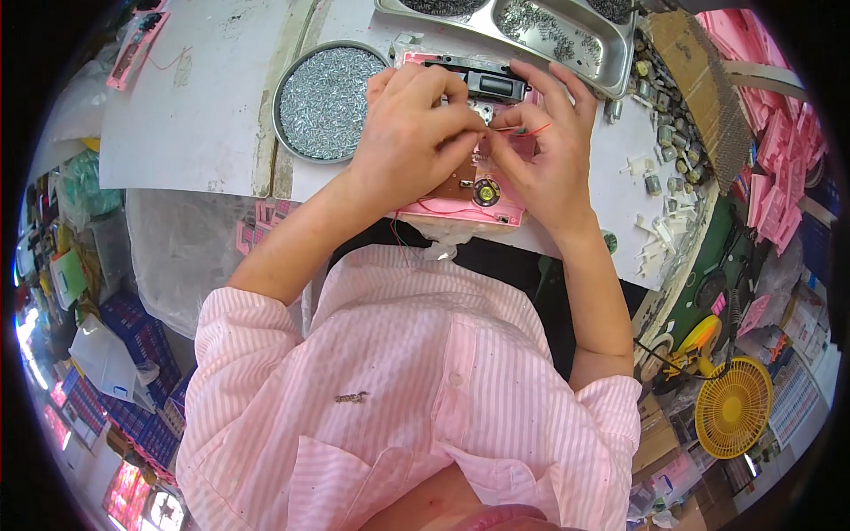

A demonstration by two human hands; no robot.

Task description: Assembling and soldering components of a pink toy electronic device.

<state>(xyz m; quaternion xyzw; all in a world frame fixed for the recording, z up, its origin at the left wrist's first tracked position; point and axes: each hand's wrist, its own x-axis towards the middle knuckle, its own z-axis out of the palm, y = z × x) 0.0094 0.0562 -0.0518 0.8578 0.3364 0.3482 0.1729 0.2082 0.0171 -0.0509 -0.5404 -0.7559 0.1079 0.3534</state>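
Pink casing (pixel 460 211) under left hand (pixel 412 133) and right hand (pixel 544 142), red wire (pixel 527 131) pinched.

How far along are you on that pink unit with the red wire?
Done: the circuit board and small round speaker already sit in the open pink housing. In hand: left hand and right hand pinch a thin red wire over it. Left: the housing is still uncovered; screws wait in the round tin.
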